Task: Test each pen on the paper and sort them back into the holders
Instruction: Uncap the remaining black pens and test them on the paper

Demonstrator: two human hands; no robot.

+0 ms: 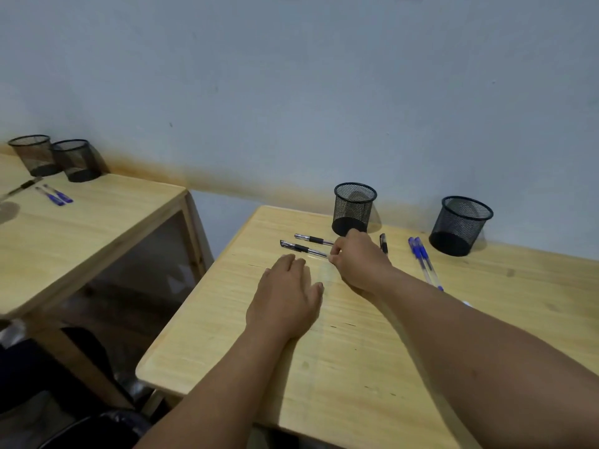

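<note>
Far left, second worktop [97,215]: two mesh cups [55,157] touching at its back edge by the wall; in front of them a dark pen [24,187] and two blue pens [54,194] lying near the left frame edge. The rest of that top is bare wood up to its right edge.

Gap: a strip of floor [129,306] between the two tops, dim below.

My worktop [340,367]: the left edge runs diagonally from the near corner to the wall.

Two black pens [306,244], parallel, tips toward the left edge, lying near the back left corner.

My left hand [287,291]: flat on the wood, fingers straight and together, holding nothing, just in front of the nearer black pen.

Left holder [354,207]: upright by the wall, just behind my right hand.

My right hand [359,260]: fingers curled, pinching the right end of the nearer black pen.

Third black pen [383,244]: just right of that hand, partly hidden.

Blue pair [423,259]: side by side, angled toward me.

Right holder [460,225]: upright by the wall; bare wood to its right. The paper I cannot make out.
</note>
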